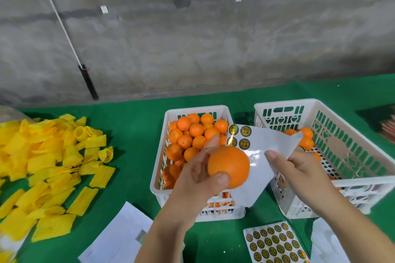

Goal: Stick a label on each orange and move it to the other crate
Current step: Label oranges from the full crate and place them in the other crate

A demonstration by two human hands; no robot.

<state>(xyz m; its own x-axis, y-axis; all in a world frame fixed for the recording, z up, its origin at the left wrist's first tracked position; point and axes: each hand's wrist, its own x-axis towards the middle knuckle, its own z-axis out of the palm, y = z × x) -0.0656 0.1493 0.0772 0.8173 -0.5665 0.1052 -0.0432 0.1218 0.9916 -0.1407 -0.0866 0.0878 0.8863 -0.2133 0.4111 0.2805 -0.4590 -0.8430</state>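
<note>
My left hand point(198, 173) grips an orange point(229, 166) above the near edge of the left white crate point(157, 168), which is heaped with oranges point(192, 132). My right hand point(299, 175) pinches a mostly bare white sticker sheet point(265, 151) that bends behind the held orange; several round gold labels point(239, 136) remain at its far-left corner. The right white crate point(363, 179) holds a few oranges point(306, 137) at its far-left side. I see no label on the visible face of the held orange.
A full sheet of gold labels point(274, 243) lies on the green table point(132, 134) in front of the crates. White backing papers point(121, 237) lie near my left forearm. A pile of yellow foam nets point(47, 166) covers the left side.
</note>
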